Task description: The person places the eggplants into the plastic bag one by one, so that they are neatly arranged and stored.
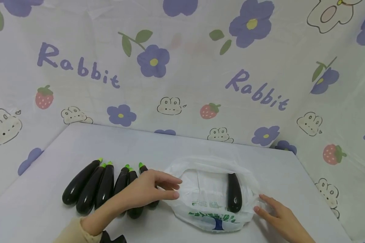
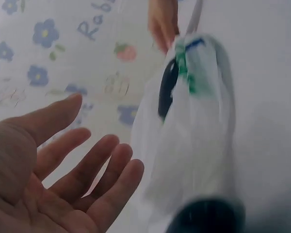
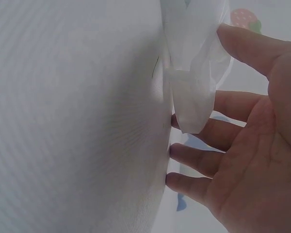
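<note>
A white plastic bag point(image 1: 200, 199) with a printed tree lies spread with its mouth loose. One eggplant point(image 1: 235, 195) rests in the mouth, its upper end tucked under the far rim. My left hand point(image 1: 153, 187) hovers at the bag's left edge, fingers extended and holding nothing; the left wrist view shows its palm and spread fingers point(image 2: 111, 160). At the bag's right side is my right hand point(image 1: 281, 217). Its thumb and fingers lie loosely on either side of the bag's handle point(image 3: 194, 107), with a gap between them.
Several eggplants point(image 1: 85, 199) with green stem ends lie side by side on the white table point(image 1: 124, 138), left of the bag and partly behind my left forearm. A patterned cloth point(image 1: 182, 77) hangs along the back and sides.
</note>
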`<action>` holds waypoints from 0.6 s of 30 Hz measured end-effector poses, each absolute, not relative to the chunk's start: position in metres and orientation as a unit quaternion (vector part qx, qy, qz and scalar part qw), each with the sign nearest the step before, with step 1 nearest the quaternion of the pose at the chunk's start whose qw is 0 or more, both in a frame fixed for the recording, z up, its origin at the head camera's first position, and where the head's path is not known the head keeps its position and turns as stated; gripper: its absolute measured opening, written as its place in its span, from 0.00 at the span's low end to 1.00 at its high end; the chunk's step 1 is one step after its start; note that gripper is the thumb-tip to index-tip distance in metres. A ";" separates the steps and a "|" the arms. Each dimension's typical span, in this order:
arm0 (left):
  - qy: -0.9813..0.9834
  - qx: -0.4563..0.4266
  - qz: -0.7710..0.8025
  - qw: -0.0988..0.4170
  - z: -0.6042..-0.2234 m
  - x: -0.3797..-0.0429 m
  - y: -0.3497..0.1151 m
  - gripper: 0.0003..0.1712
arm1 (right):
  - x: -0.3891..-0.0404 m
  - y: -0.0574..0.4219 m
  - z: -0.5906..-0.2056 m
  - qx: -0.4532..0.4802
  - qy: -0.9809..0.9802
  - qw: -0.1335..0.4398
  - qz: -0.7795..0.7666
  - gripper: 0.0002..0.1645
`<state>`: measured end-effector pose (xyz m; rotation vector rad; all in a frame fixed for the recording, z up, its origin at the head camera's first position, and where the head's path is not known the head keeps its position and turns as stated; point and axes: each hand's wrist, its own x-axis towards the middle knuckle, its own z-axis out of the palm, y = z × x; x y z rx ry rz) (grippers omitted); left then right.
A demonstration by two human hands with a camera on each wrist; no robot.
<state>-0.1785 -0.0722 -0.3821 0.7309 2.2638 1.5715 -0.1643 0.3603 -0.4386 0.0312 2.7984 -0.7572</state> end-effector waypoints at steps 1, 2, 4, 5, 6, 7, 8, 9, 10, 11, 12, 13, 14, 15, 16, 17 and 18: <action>0.792 0.253 0.538 0.140 -0.382 -0.177 -0.084 0.21 | -0.164 0.360 -0.439 0.009 0.959 0.119 -0.258 0.50; 0.796 0.244 0.536 0.138 -0.382 -0.175 -0.095 0.21 | -0.164 0.360 -0.438 0.008 0.959 0.118 -0.258 0.50; 0.805 0.228 0.532 0.127 -0.383 -0.172 -0.117 0.22 | -0.163 0.360 -0.438 0.007 0.959 0.117 -0.258 0.50; 0.811 0.219 0.530 0.121 -0.384 -0.171 -0.128 0.23 | -0.163 0.360 -0.438 0.007 0.959 0.116 -0.257 0.50; 0.814 0.213 0.528 0.114 -0.385 -0.170 -0.139 0.23 | -0.163 0.360 -0.438 0.008 0.959 0.116 -0.256 0.50; 0.816 0.204 0.529 0.109 -0.385 -0.168 -0.149 0.23 | -0.163 0.360 -0.438 0.010 0.960 0.118 -0.255 0.50; 0.821 0.194 0.527 0.101 -0.385 -0.167 -0.159 0.23 | -0.164 0.360 -0.438 0.013 0.960 0.120 -0.253 0.51; 0.825 0.189 0.525 0.091 -0.386 -0.166 -0.170 0.23 | -0.164 0.360 -0.438 0.015 0.960 0.121 -0.251 0.51; 0.829 0.182 0.522 0.081 -0.386 -0.165 -0.180 0.23 | -0.164 0.360 -0.438 0.016 0.960 0.121 -0.251 0.51; 0.833 0.176 0.519 0.070 -0.387 -0.164 -0.190 0.23 | -0.164 0.360 -0.438 0.016 0.960 0.122 -0.251 0.51; 0.837 0.171 0.516 0.058 -0.387 -0.163 -0.199 0.24 | -0.164 0.360 -0.438 0.017 0.960 0.124 -0.252 0.51; 0.842 0.162 0.512 0.049 -0.387 -0.162 -0.209 0.24 | -0.164 0.361 -0.439 0.017 0.959 0.124 -0.253 0.51; 0.846 0.153 0.509 0.040 -0.387 -0.161 -0.218 0.24 | -0.164 0.361 -0.439 0.016 0.959 0.124 -0.256 0.51; 0.852 0.143 0.503 0.032 -0.388 -0.159 -0.227 0.24 | -0.163 0.361 -0.439 0.013 0.958 0.123 -0.258 0.51; 0.859 0.131 0.494 0.023 -0.388 -0.158 -0.236 0.24 | -0.163 0.361 -0.439 0.008 0.958 0.121 -0.260 0.50; 0.863 0.120 0.491 0.017 -0.389 -0.157 -0.244 0.25 | -0.163 0.362 -0.439 0.003 0.959 0.117 -0.260 0.50; 0.865 0.107 0.490 0.013 -0.390 -0.157 -0.252 0.25 | -0.163 0.362 -0.438 -0.003 0.960 0.109 -0.257 0.49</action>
